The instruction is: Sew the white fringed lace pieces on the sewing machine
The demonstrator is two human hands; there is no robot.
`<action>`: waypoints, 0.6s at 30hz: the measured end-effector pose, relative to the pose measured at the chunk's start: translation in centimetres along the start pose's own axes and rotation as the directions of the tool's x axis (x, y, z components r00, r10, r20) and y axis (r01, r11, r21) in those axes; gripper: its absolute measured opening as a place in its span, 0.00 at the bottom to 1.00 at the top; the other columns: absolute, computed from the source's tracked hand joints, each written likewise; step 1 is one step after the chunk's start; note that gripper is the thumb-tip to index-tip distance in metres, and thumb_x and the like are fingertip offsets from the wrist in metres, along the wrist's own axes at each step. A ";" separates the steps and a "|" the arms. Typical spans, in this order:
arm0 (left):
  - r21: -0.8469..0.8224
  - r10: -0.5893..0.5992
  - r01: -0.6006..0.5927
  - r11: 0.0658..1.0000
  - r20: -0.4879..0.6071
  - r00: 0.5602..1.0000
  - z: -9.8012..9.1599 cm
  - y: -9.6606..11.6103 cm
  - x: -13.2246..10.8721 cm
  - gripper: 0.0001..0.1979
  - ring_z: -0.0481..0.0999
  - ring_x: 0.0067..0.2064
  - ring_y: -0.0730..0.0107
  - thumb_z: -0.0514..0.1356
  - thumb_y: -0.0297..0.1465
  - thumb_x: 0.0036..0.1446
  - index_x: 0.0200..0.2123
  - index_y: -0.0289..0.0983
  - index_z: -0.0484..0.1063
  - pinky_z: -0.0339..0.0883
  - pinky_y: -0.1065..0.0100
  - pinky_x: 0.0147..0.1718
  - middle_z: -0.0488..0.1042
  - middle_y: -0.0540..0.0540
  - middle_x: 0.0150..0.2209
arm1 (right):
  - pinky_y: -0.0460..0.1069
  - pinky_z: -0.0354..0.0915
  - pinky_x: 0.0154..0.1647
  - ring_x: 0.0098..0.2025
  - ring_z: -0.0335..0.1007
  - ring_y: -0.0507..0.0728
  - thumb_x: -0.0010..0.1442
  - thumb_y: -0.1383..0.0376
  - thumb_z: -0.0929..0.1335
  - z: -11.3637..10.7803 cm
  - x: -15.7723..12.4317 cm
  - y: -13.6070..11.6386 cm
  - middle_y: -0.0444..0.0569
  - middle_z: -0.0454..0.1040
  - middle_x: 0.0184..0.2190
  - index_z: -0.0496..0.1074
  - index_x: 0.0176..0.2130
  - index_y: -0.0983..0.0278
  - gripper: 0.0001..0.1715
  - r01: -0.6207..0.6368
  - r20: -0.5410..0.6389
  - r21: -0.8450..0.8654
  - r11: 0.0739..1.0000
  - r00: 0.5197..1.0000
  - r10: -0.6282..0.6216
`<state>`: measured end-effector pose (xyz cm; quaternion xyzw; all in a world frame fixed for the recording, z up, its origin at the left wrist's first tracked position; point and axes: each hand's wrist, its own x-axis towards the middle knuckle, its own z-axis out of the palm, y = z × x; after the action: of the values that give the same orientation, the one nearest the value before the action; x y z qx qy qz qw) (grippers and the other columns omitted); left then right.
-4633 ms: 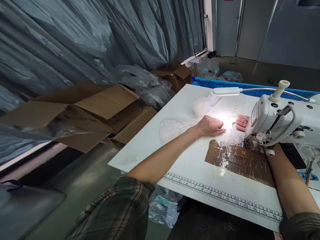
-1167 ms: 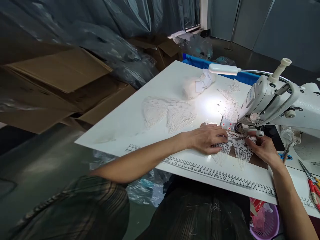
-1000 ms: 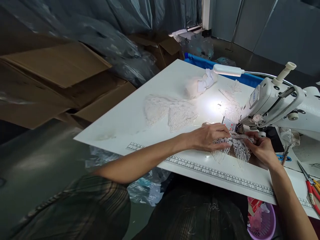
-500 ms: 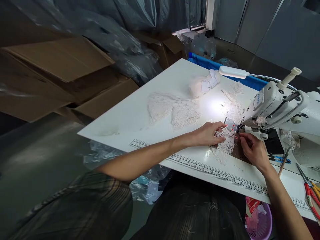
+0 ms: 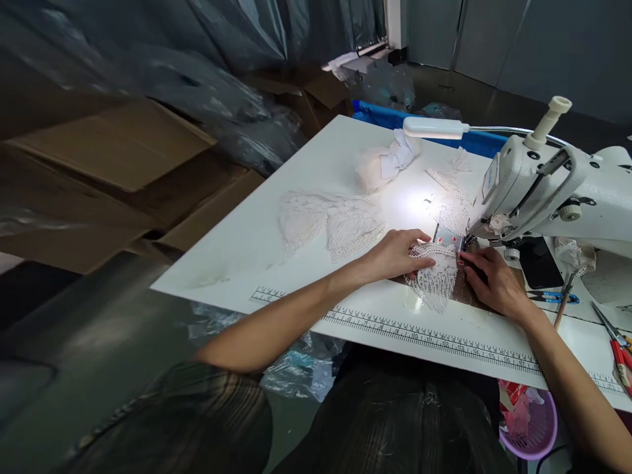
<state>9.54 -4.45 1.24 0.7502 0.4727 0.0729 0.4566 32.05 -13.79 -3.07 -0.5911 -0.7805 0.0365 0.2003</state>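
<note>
My left hand [image 5: 397,255] grips the left end of a white lace piece [image 5: 437,283] between thumb and fingers. The lace lies by the needle plate [image 5: 447,237] of a white sewing machine [image 5: 533,178], its fringed lower part hanging toward me. Close to the presser foot [image 5: 465,245], my right hand [image 5: 494,282] has thumb and index drawn together at the lace's right edge. The remaining fingers of that hand are curled. Fingertip contact there is partly hidden.
More lace pieces [image 5: 355,224] and a pale bundle [image 5: 380,168] lie on the white table [image 5: 222,263]. A lamp [image 5: 434,128] lights them. To the right are blue thread snips [image 5: 553,297], a dark phone-like slab [image 5: 540,263] and red-handled scissors [image 5: 619,362]. Cardboard boxes [image 5: 113,145] stand left.
The view has shifted, so table and machine appear further left. My left hand sits slightly further from the presser foot, and the lace between the hands looks more spread out.
</note>
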 end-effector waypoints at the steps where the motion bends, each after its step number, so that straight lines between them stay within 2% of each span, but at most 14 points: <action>1: -0.016 -0.031 0.031 0.999 0.006 1.000 -0.1 0.2 0.0 0.28 0.78 0.22 0.73 0.68 0.35 0.56 0.58 0.35 0.69 0.74 0.69 0.25 0.75 0.32 0.52 | 0.57 0.73 0.39 0.39 0.72 0.60 0.67 0.59 0.61 0.0 -0.1 0.2 0.56 0.73 0.43 0.73 0.55 0.60 0.21 -0.031 -0.006 0.053 0.998 0.999 0.031; 4: -0.074 -0.113 0.115 0.991 0.027 0.993 -0.2 0.8 -0.1 0.28 0.79 0.23 0.72 0.69 0.33 0.56 0.58 0.36 0.69 0.74 0.70 0.22 0.72 0.29 0.56 | 0.57 0.73 0.41 0.41 0.74 0.60 0.66 0.61 0.61 0.1 -0.4 0.5 0.53 0.76 0.42 0.75 0.52 0.58 0.19 -0.110 -0.054 0.171 0.979 0.991 0.121; 6: -0.106 -0.139 0.143 0.984 0.039 0.990 -0.3 0.9 0.0 0.27 0.79 0.24 0.72 0.69 0.32 0.56 0.58 0.36 0.69 0.74 0.71 0.21 0.73 0.30 0.54 | 0.57 0.73 0.42 0.41 0.74 0.60 0.66 0.62 0.61 0.3 -0.6 0.3 0.52 0.77 0.41 0.76 0.51 0.59 0.19 -0.115 -0.083 0.202 0.973 0.987 0.134; 8: -0.128 -0.150 0.155 0.980 0.049 0.987 -0.2 0.8 0.1 0.28 0.79 0.24 0.71 0.69 0.32 0.55 0.59 0.36 0.68 0.74 0.71 0.21 0.74 0.32 0.53 | 0.56 0.72 0.43 0.41 0.73 0.59 0.66 0.62 0.61 0.4 -0.8 0.1 0.53 0.77 0.41 0.76 0.51 0.60 0.20 -0.066 -0.098 0.211 0.975 0.991 0.088; 13: -0.149 -0.160 0.165 0.975 0.048 0.986 -0.1 0.5 0.3 0.29 0.79 0.25 0.73 0.70 0.32 0.55 0.59 0.38 0.68 0.75 0.72 0.22 0.72 0.33 0.55 | 0.57 0.70 0.43 0.41 0.71 0.59 0.66 0.65 0.61 0.5 -1.0 -0.6 0.55 0.75 0.39 0.77 0.51 0.62 0.20 0.088 -0.117 0.146 0.985 0.991 -0.071; 18: -0.156 -0.146 0.152 0.976 0.051 0.988 0.0 0.4 0.4 0.29 0.79 0.25 0.70 0.69 0.33 0.55 0.59 0.36 0.67 0.73 0.72 0.21 0.77 0.35 0.47 | 0.57 0.67 0.47 0.44 0.69 0.58 0.66 0.66 0.62 0.0 -1.5 -0.9 0.52 0.73 0.41 0.77 0.51 0.57 0.19 0.167 -0.043 0.122 0.978 0.986 -0.163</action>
<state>9.97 -4.21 1.40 0.6749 0.5112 0.0614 0.5286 31.58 -15.48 -3.22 -0.5109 -0.8197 0.0591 0.2520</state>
